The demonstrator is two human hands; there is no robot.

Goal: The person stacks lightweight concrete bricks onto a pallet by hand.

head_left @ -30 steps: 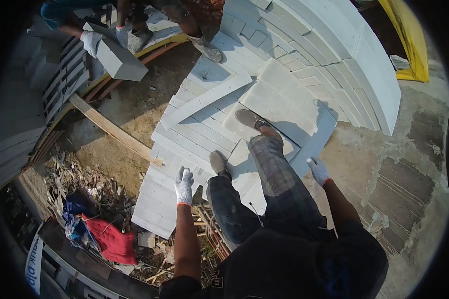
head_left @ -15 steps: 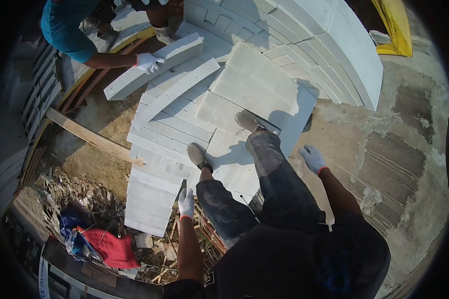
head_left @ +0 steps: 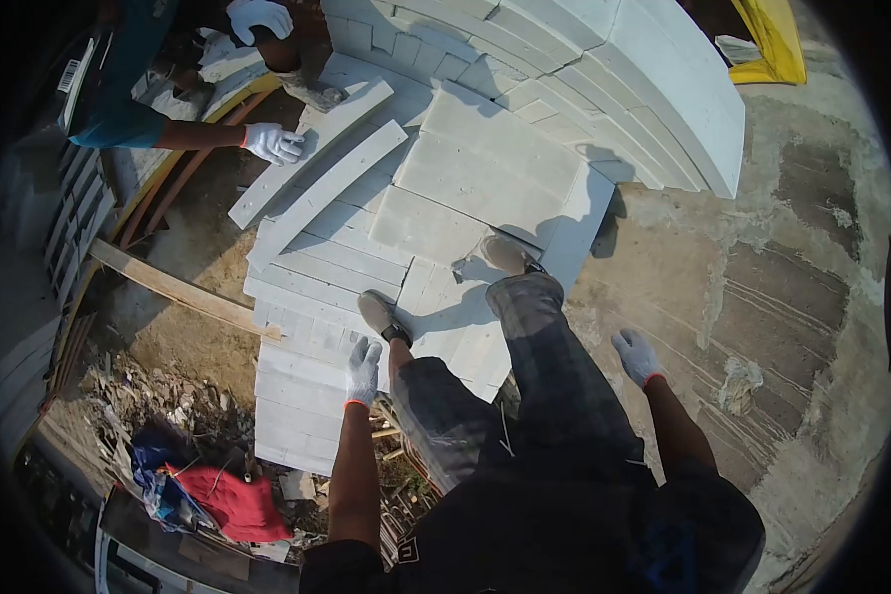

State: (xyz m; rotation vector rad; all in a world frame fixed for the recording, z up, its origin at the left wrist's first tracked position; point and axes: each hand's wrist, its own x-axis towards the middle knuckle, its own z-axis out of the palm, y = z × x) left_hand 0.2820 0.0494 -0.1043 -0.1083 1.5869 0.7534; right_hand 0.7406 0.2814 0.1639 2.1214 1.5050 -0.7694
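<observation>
My left hand [head_left: 363,370], in a white knit glove, hangs beside my left shin above the edge of the stacked white blocks [head_left: 302,396]. Its fingers are stretched out and hold nothing. On the other side, my right hand [head_left: 636,356], also gloved, is held out over the concrete floor, open and without anything in it. I stand with both shoes on the pale block stack. Ahead of my feet lie large flat blocks [head_left: 485,168]. Two long white blocks lie at the left: a nearer one [head_left: 327,193] and a farther one [head_left: 317,148].
A co-worker's gloved hand [head_left: 274,144] rests at the farther long block. Tall stacked blocks [head_left: 653,79] rise ahead. A wooden plank [head_left: 183,287] spans the dirt at left, with rubble and a red cloth [head_left: 233,502] below. Rough concrete floor [head_left: 653,243] lies at right.
The farther long block now lies closer alongside the nearer one, with the co-worker's hand still at it. The co-worker's other gloved hand shows more fully. My view has shifted slightly; my hands remain without anything.
</observation>
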